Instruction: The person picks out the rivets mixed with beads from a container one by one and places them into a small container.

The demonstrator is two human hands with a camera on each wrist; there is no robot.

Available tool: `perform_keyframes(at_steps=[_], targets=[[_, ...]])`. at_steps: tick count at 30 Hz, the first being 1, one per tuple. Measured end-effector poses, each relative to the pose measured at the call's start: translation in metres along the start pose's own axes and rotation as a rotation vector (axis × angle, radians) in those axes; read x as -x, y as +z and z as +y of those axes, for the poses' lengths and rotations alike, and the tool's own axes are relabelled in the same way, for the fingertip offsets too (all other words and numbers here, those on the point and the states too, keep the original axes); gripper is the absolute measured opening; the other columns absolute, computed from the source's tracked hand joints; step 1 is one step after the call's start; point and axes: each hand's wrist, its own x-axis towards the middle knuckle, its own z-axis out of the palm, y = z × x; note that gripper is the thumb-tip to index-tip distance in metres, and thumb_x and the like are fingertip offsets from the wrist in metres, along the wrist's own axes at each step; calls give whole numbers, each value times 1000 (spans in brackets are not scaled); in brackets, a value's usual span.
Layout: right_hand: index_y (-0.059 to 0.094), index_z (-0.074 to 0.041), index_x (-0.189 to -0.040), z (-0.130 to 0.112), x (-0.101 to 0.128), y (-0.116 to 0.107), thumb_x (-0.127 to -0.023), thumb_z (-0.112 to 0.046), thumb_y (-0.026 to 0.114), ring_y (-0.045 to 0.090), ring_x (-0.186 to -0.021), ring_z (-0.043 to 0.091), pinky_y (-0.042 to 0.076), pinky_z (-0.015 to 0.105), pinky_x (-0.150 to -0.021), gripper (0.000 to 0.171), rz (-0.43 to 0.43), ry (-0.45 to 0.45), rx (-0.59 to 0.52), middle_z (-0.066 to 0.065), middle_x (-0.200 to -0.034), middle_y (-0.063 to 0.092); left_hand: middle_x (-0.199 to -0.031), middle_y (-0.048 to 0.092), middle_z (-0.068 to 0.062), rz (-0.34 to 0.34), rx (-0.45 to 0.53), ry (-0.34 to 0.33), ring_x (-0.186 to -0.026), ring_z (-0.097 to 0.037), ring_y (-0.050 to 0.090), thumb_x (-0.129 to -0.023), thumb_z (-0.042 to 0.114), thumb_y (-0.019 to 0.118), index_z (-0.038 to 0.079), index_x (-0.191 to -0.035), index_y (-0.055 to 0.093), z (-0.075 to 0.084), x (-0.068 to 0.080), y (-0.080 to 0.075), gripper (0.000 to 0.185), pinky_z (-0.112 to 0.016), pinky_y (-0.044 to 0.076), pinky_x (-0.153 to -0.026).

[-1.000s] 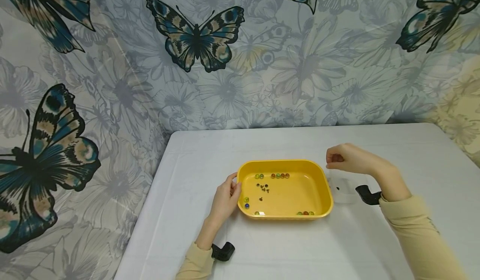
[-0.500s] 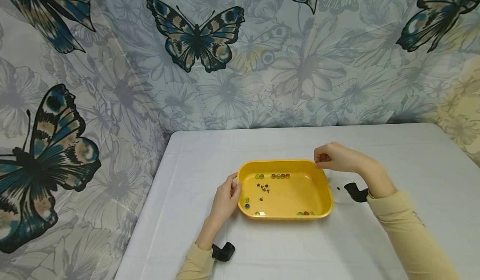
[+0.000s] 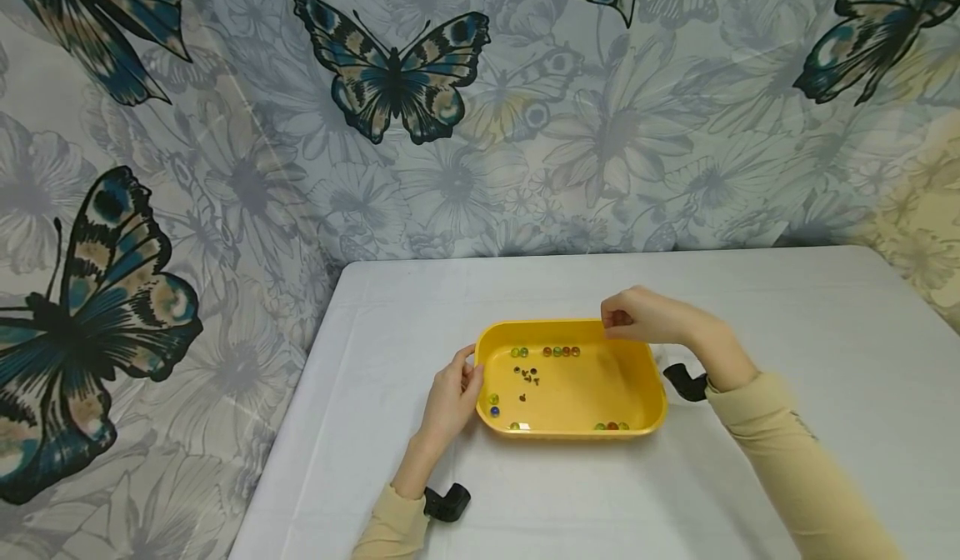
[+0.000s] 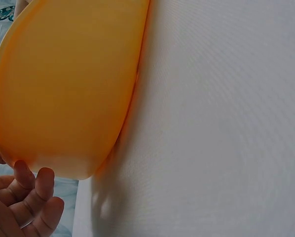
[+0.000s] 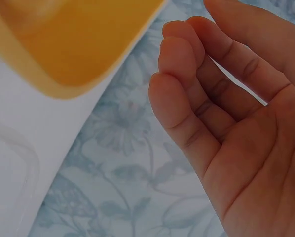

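Note:
A yellow plastic tray sits in the middle of the white table. It holds coloured marbles along its far wall, near wall and left side, plus small dark bits. My left hand grips the tray's left rim; in the left wrist view its fingers curl under the tray's edge. My right hand hovers over the tray's far right corner. Its fingers are loosely curled, and the palm shows nothing in it.
A clear plastic container stands just right of the tray, mostly hidden behind my right wrist in the head view. A butterfly-print cloth hangs behind the table and over its left side. Black wrist-camera mounts show at both sleeves.
My right hand has moved left, from above the clear container to over the tray's far right corner. The left hand and the tray have stayed put.

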Motion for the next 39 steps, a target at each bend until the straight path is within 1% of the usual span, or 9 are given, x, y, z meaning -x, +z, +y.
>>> perform_keyframes(at_steps=[6, 14, 22, 30, 34, 37, 39], targets=[[57, -11, -73, -6, -10, 6, -85, -8, 65, 43, -59, 9, 40, 24, -56, 15, -14, -37, 11, -5, -64, 48, -70, 48, 4, 0, 0, 3, -59, -7, 45, -95, 13, 50, -1, -128, 49, 0, 0, 0, 36, -19, 41, -53], [57, -9, -72, -13, -27, 18, -86, -8, 64, 40, -57, 8, 36, 23, -55, 16, -66, -75, -5, -4, -62, 47, -70, 48, 4, 0, 5, 7, -59, -7, 45, -95, 14, 51, -2, -127, 49, -1, 0, 0, 36, -19, 41, -52], [57, -8, -72, -18, -40, 28, -86, -10, 65, 40, -56, 8, 35, 23, -55, 16, -116, -69, -23, -4, -62, 49, -70, 48, 4, -3, 8, 9, -59, -7, 46, -95, 14, 50, -3, -127, 49, -1, 0, 0, 37, -19, 41, -52], [53, -6, -70, -20, -50, 35, -86, -9, 64, 37, -56, 7, 32, 23, -56, 20, -145, -86, -16, -5, -60, 40, -70, 48, 4, 3, 11, 18, -58, -7, 45, -94, 13, 51, -3, -126, 50, 2, 0, -1, 36, -19, 41, -52], [53, -6, -69, -21, -52, 37, -86, -8, 64, 35, -55, 7, 31, 23, -56, 21, -152, -100, -19, -4, -60, 39, -70, 48, 4, 3, 16, 23, -58, -7, 45, -94, 13, 51, -4, -126, 49, 3, 0, -2, 36, -19, 41, -51], [54, -5, -70, -22, -54, 40, -87, -6, 63, 37, -54, 7, 34, 22, -55, 19, -165, -105, -30, -3, -60, 42, -70, 48, 4, 1, 12, 16, -58, -7, 45, -94, 13, 51, -4, -126, 50, 3, 0, -2, 36, -19, 40, -51], [56, -4, -72, -23, -56, 42, -87, -5, 62, 39, -55, 7, 37, 21, -54, 17, -179, -90, -45, -2, -62, 46, -70, 48, 4, -1, 7, 12, -58, -7, 45, -94, 14, 51, -3, -126, 50, 2, 0, -2, 36, -19, 40, -52]])
